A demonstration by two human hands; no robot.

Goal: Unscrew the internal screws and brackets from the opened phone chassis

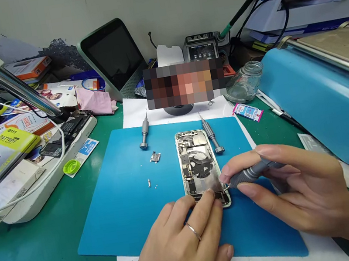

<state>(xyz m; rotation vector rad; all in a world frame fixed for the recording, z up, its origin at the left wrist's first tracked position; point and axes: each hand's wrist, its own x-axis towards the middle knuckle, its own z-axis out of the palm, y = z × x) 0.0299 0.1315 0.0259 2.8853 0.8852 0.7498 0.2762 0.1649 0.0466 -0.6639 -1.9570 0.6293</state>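
An opened smartphone (207, 180) with its circuit board and inner parts exposed lies on the blue mat (126, 226). My left hand (185, 239), wearing a ring, lies across the phone's lower end. Its fingers are stretched out and the fingertips rest on the bottom part, partly covering it. My right hand (302, 185) is closed round a grey screwdriver (251, 174). The thin tip points left to the phone's lower right edge; whether it touches a screw is too small to tell.
Two more screwdrivers, one left (144, 131) and one right (211, 133), lie beyond the phone. A small metal plate (155, 157) and tiny parts (149, 183) lie left of it. A glass jar (244, 82), a blue machine (311, 113) and a power strip (38, 191) surround the mat.
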